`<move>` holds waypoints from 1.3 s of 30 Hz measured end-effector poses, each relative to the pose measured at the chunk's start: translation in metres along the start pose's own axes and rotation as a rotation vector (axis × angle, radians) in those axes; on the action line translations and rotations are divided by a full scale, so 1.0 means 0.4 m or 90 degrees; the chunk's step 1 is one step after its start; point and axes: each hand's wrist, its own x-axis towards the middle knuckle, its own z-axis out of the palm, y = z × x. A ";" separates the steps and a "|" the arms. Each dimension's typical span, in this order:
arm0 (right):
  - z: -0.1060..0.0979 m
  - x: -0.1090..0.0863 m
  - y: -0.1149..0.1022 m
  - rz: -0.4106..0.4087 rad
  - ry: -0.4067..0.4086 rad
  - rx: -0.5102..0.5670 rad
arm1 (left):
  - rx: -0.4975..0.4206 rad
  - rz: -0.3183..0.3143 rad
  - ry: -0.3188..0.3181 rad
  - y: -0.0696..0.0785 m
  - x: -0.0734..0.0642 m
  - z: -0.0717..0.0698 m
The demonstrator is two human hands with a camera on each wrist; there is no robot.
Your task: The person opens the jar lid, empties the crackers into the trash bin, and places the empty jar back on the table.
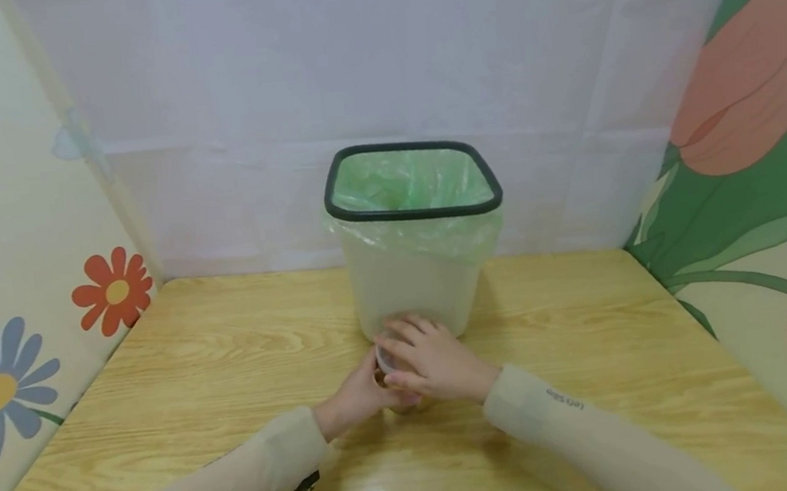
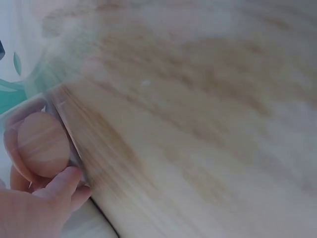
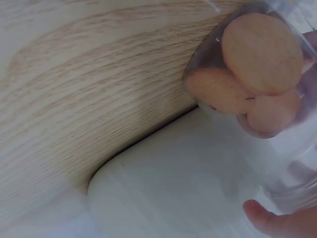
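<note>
In front of the bin, my left hand (image 1: 362, 397) grips a clear jar (image 3: 215, 54) from the left side. Round tan pieces that look like biscuits (image 3: 262, 52) lie inside, showing through the wall in both wrist views. My right hand (image 1: 442, 360) lies over the jar's top from the right, fingers bent across the lid (image 3: 297, 191). The right wrist view has one digit of that hand beside the lid end. In the left wrist view the left thumb (image 2: 62, 183) presses against the jar near a biscuit. The hands hide most of the jar in the head view.
Right behind the hands stands a white bin (image 1: 411, 276) with a black rim (image 1: 415, 213) and a green liner bag (image 1: 401, 177). Wood-grain table (image 1: 230, 335) lies around it. A white sheet (image 1: 241, 93) hangs behind, with flower-printed panels on both sides.
</note>
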 end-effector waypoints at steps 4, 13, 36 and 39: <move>0.000 0.000 0.005 -0.025 0.018 0.001 | 0.023 0.018 -0.002 0.002 0.004 -0.004; 0.016 -0.001 0.038 -0.084 0.085 0.079 | 0.036 0.047 -0.018 -0.003 0.013 -0.011; -0.014 0.002 0.025 -0.013 -0.073 0.062 | 0.037 0.085 -0.052 0.000 0.030 -0.013; -0.018 0.008 -0.014 0.088 -0.095 0.073 | 0.026 0.085 -0.068 -0.002 0.029 -0.015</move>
